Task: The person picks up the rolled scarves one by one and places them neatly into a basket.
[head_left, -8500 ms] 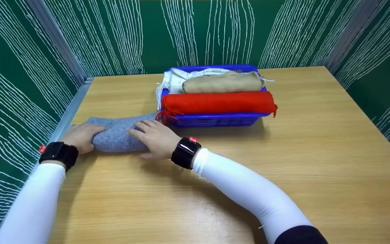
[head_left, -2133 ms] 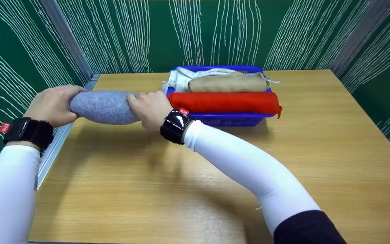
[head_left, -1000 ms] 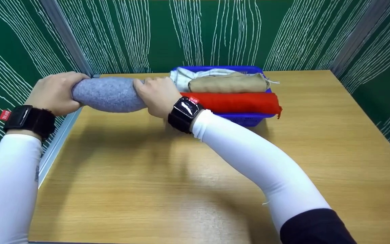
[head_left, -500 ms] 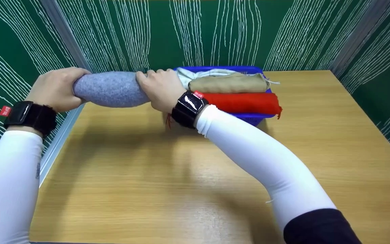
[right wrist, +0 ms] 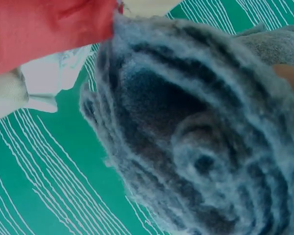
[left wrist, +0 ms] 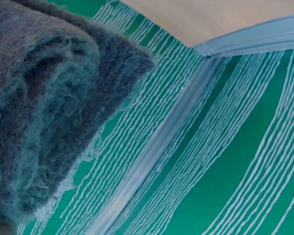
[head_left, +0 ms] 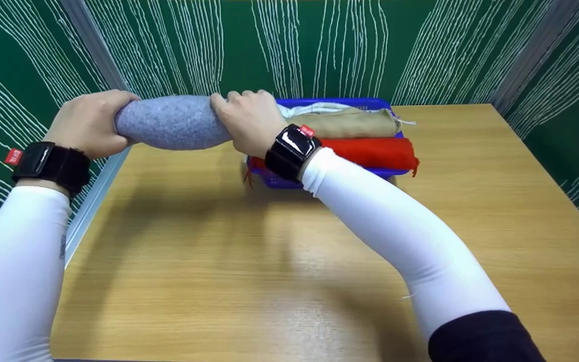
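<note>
A rolled grey scarf [head_left: 174, 122] hangs level above the table, gripped at both ends. My left hand [head_left: 91, 123] holds its left end, with the fingers curled over the roll. At the other end my right hand [head_left: 252, 120] grips it, thumb on the near side. The left wrist view shows one end of the scarf [left wrist: 44, 107] with a loose flap. In the right wrist view the other end of the scarf [right wrist: 201, 137] shows its spiral layers. Just right of the right hand stands a blue plastic basket [head_left: 282, 182], partly hidden behind my right hand and wrist.
A rolled red scarf [head_left: 370, 153] lies along the basket's near side. Behind it sit a rolled tan cloth [head_left: 345, 123] and a white fringed cloth [head_left: 314, 108]. Green walls with white lines [head_left: 244, 45] enclose the wooden table [head_left: 219, 281] at the back and sides.
The grey scarf lay on the table beside the basket at first. Both hands have since lifted it, and over the last second they carried it farther up and slightly right in view.
</note>
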